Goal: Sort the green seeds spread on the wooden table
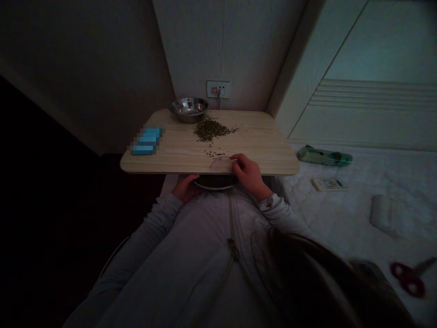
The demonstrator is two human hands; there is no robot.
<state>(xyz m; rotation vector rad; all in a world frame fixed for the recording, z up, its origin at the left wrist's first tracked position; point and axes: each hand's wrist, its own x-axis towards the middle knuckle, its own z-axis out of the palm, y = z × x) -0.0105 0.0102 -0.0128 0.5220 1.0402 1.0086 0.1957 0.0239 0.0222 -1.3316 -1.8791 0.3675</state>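
My left hand (186, 187) grips the left side of a metal bowl (218, 187) just below the front edge of the small wooden table (170, 159). The bowl's inside is dark, so I cannot make out its contents. At the front edge of the tabletop, my right hand (251, 175) rests above the bowl's right side, index finger and thumb apart, with nothing visible between them. A few scattered green beans lie just beyond its fingertips. Farther back is a loose pile of small green beans (210, 129), mung beans by their look.
Behind the pile, a second steel bowl (189, 109) stands at the table's back left. A blurred blue item (146, 141) lies on the left. Right of the table, a white quilted bed holds a green pouch (324, 156), a pale remote-like item (328, 184) and red-handled scissors (409, 278).
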